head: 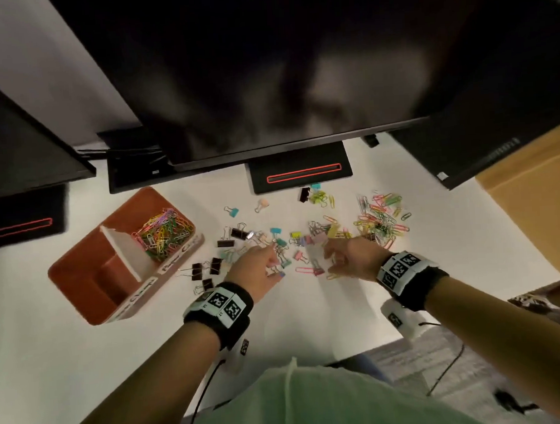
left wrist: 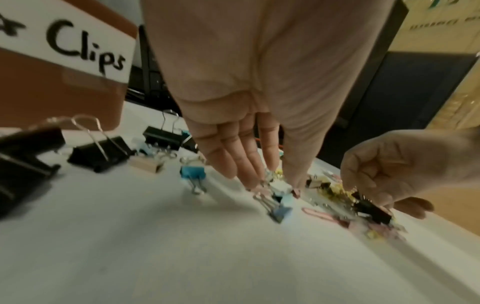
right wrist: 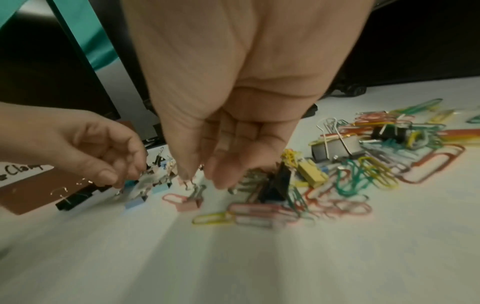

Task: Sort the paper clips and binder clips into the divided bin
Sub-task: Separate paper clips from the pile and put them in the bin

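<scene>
Leftmost, the divided bin (head: 81, 280) is set at an angle on the white desk (head: 69, 368), within easy reach of the left arm, probably so that clips can be dropped in without stretching. Its far compartment is already heaped with coloured paper clips (head: 163, 232); the near compartment, on the other side of the white divider (head: 125, 252), looks bare, so the binder clips are judged to be largely unsorted. Handwritten labels are fixed to the bin's side, presumably to mark which section takes which kind.

Just right of the bin, black binder clips (head: 210, 267) are scattered, and small pastel ones lie further along.

Next, the left hand (head: 259, 268) is lowered into the middle of the scatter. Its fingers (left wrist: 241, 164) are held fairly straight and pointed down at a cluster of small clips, with the thumb opposite them. The fingertips touch or nearly touch the clips, but a firm pinch cannot be made out.

Beside it, the right hand (head: 352, 256) is bent over the mixed pile. Its fingers (right wrist: 228, 164) are curled inward toward the thumb just above a pink binder clip (right wrist: 189, 202), as if for a pinch; whether anything is held cannot be told.

Furthest right, a loose heap of paper clips (head: 383, 219) is left waiting, with a few binder clips tangled in it.
</scene>
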`<state>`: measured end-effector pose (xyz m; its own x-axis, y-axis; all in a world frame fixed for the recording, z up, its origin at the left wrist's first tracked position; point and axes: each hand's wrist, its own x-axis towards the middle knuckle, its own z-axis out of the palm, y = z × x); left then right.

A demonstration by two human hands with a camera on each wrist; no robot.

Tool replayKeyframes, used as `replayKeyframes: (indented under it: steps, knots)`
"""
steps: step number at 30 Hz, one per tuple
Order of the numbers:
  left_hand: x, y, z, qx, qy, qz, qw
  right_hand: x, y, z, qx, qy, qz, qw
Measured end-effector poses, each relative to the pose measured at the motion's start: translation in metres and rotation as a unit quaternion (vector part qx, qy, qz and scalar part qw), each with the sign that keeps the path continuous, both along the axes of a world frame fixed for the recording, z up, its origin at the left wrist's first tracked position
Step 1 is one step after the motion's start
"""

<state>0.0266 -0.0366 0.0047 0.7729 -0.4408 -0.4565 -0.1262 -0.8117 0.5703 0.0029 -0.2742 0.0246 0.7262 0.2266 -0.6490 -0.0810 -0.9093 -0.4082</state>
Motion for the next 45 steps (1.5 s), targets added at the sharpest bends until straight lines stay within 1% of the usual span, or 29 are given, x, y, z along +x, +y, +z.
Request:
replayKeyframes:
  steps: [5, 8, 10, 12, 15, 17, 18, 20, 22, 25, 29, 31, 34, 37, 40, 42, 45]
  knots:
    - [-0.003, -0.012, -0.011, 0.035, 0.016, -0.032, 0.999, 0.003, -0.025, -0.02, 0.0, -0.031, 0.006, 1.0]
    - [-0.003, -0.014, -0.012, 0.059, -0.001, -0.025, 0.998, 0.012, -0.039, -0.026, 0.005, -0.056, 0.022, 0.998]
    - [-0.004, -0.015, -0.011, 0.068, -0.023, -0.02, 0.997, 0.016, -0.046, -0.026, -0.017, -0.096, 0.056, 0.994]
    - [-0.007, -0.019, -0.01, 0.054, -0.035, -0.021, 0.998, 0.016, -0.051, -0.022, -0.017, -0.12, 0.086, 0.989]
    - [-0.011, -0.032, -0.01, 0.025, -0.046, -0.048, 0.997, 0.009, -0.048, -0.02, 0.017, -0.117, 0.177, 0.977]
    - [-0.012, -0.042, -0.014, 0.032, -0.055, -0.065, 0.996, 0.0, -0.042, -0.026, 0.016, -0.109, 0.232, 0.966]
    - [-0.012, -0.047, -0.016, 0.038, -0.06, -0.067, 0.995, -0.004, -0.04, -0.033, 0.014, -0.118, 0.241, 0.963]
    - [-0.015, -0.056, -0.021, 0.054, -0.082, -0.064, 0.993, -0.007, -0.038, -0.042, 0.016, -0.14, 0.228, 0.963]
    - [-0.018, -0.062, -0.026, 0.07, -0.103, -0.054, 0.991, -0.004, -0.033, -0.039, 0.024, -0.145, 0.215, 0.966]
    - [-0.018, -0.068, -0.029, 0.09, -0.103, -0.033, 0.99, 0.001, -0.031, -0.038, 0.031, -0.12, 0.219, 0.968]
    - [-0.019, -0.07, -0.028, 0.097, -0.103, -0.035, 0.989, 0.006, -0.035, -0.035, 0.052, -0.105, 0.232, 0.966]
    - [-0.019, -0.067, -0.027, 0.09, -0.093, -0.027, 0.991, 0.011, -0.046, -0.031, 0.092, -0.112, 0.197, 0.97]
    - [-0.018, -0.062, -0.024, 0.051, -0.094, -0.014, 0.994, 0.018, -0.068, -0.027, 0.162, -0.14, 0.113, 0.97]
    - [-0.016, -0.065, -0.018, -0.002, -0.105, -0.003, 0.994, 0.02, -0.089, -0.026, 0.179, -0.142, 0.077, 0.971]
    - [-0.014, -0.083, -0.011, -0.031, -0.08, 0.012, 0.996, 0.016, -0.105, -0.031, 0.187, -0.136, 0.073, 0.97]
    - [-0.015, -0.098, -0.009, -0.033, -0.051, 0.029, 0.998, 0.011, -0.109, -0.035, 0.185, -0.128, 0.08, 0.971]
    - [-0.021, -0.121, -0.007, -0.05, 0.025, 0.07, 0.996, 0.001, -0.108, -0.042, 0.179, -0.117, 0.113, 0.97]
